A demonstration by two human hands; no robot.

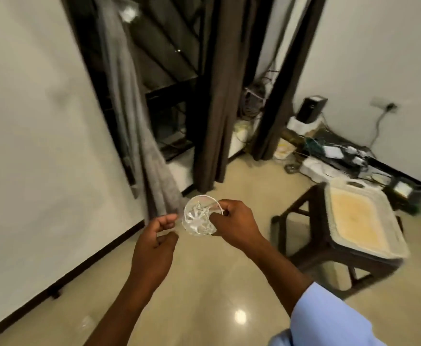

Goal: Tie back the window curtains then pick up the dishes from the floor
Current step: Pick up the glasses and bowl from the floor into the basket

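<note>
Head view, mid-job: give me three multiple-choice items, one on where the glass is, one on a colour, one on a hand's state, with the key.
1. Where is the cut glass?
A. on the floor
B. held in the right hand
C. on the stool

2. What colour is the curtain hanging in the middle of the window?
A. dark brown
B. bright red
C. white

3. What is the left hand doing?
A. gripping the stool
B. pulling the curtain
C. curled beside the glass, holding nothing

Key:
1. B, the right hand grips its rim above the floor.
2. A, its folds are dark brown.
3. C, its fingers curl loosely and nothing shows in them.
</note>
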